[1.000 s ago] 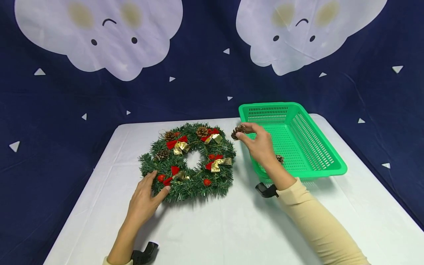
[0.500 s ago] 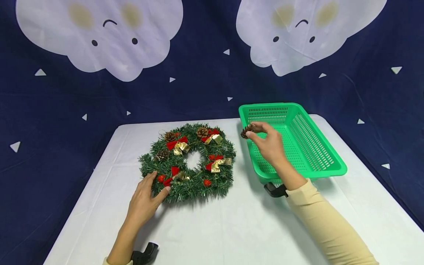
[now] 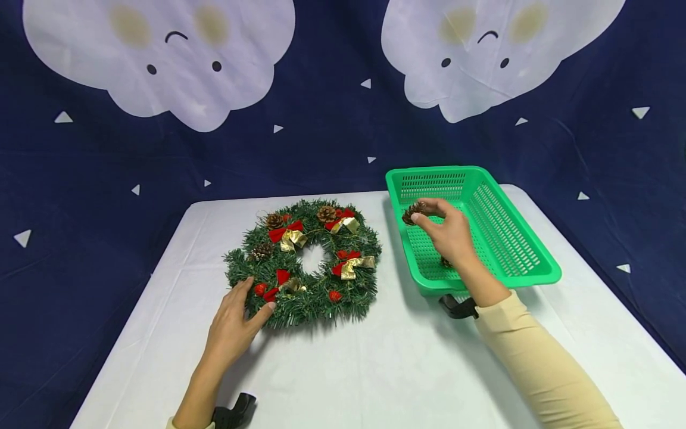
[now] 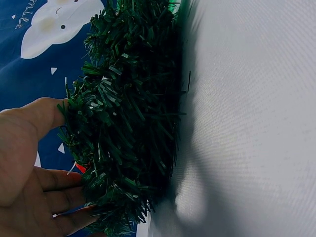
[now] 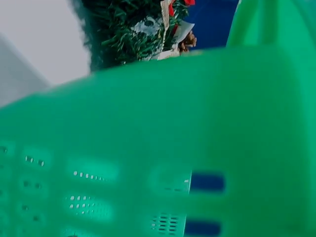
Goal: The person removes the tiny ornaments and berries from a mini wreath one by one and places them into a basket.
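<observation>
A green Christmas wreath (image 3: 316, 304) lies on the white table, dressed with red and gold bows, red berries and pine cones. My left hand (image 3: 233, 325) rests at its lower left edge, thumb and fingers spread and fairly straight; the left wrist view shows them against the tinsel (image 4: 123, 108). A brown pine cone (image 3: 411, 214) is pinched between the thumb and fingers of my right hand (image 3: 450, 237), over the left side of a green basket (image 3: 541, 268). Inside, another pine cone (image 3: 445, 262) shows partly behind my right wrist. The basket wall (image 5: 138, 123) fills most of the right wrist view.
The basket stands at the table's right, a short gap from the wreath. White cloth covers the table (image 3: 343, 369). Behind its far edge hangs a dark blue backdrop (image 3: 321, 161) with clouds. Black wrist mounts sit under both forearms.
My right hand has carried the pine cone rightward, from beside the wreath to over the basket's left side. The left hand and the wreath have stayed in place.
</observation>
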`<state>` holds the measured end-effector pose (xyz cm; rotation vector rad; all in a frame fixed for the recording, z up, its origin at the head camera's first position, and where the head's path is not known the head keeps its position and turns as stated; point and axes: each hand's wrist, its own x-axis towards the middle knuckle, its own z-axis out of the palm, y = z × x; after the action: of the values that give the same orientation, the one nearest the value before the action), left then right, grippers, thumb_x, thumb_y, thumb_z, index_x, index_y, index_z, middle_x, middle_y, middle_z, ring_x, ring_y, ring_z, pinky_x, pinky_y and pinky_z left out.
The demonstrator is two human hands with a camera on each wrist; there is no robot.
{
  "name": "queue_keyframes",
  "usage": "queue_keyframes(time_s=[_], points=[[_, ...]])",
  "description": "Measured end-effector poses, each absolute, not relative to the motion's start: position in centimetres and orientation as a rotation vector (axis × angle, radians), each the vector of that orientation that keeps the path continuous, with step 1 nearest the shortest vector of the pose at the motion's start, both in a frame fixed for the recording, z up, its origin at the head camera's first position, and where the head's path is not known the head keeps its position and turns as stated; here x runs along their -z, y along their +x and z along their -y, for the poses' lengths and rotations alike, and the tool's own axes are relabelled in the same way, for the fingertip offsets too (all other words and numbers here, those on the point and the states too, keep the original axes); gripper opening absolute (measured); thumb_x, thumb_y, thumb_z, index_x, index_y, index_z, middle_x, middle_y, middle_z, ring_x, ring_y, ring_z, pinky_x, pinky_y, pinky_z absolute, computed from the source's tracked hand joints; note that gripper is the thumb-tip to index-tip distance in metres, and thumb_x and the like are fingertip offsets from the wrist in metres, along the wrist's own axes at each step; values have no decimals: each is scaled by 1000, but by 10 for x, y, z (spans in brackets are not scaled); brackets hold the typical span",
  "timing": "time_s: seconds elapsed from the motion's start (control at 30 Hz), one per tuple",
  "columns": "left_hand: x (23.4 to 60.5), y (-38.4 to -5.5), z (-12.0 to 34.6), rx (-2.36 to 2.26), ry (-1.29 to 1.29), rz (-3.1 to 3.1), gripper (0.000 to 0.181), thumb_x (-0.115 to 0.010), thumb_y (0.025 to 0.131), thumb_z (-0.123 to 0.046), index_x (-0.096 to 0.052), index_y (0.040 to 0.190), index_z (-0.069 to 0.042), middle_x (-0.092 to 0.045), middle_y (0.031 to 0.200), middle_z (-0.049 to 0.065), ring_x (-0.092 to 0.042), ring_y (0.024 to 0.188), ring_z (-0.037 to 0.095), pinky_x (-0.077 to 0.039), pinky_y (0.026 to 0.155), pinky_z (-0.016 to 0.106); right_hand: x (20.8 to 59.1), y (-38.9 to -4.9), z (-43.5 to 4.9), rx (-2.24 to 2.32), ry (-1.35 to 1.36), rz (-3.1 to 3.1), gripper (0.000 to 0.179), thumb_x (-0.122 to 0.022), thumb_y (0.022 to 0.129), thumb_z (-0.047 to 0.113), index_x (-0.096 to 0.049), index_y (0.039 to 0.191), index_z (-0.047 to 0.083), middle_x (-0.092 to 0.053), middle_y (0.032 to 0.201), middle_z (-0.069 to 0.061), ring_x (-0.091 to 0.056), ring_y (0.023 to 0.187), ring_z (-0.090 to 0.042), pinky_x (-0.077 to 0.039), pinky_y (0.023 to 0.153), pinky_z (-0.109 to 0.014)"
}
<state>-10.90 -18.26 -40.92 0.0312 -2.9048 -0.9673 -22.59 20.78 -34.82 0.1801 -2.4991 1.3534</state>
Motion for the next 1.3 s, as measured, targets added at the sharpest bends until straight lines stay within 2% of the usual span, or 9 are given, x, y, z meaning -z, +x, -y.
queue_keyframes(time_s=[0.57, 1.3], points=[[410, -109, 182, 970, 32, 2905, 77, -56, 90, -50, -27, 149, -9, -25, 153, 23, -23, 141, 43, -26, 107, 67, 353, -229, -236, -1305, 85, 2605, 53, -62, 89, 42, -53, 132, 12, -60, 128, -17, -53, 121, -34, -46, 95, -52], [409, -110, 183, 971, 30, 2906, 77, -56, 90, -50, -27, 149, -9, -24, 154, 24, -23, 140, 44, -26, 107, 67, 359, -232, -265, -1153, 27, 2789, 54, -56, 93, 42, -49, 136, 8, -56, 131, -21, -48, 124, -40, -46, 91, -55]])
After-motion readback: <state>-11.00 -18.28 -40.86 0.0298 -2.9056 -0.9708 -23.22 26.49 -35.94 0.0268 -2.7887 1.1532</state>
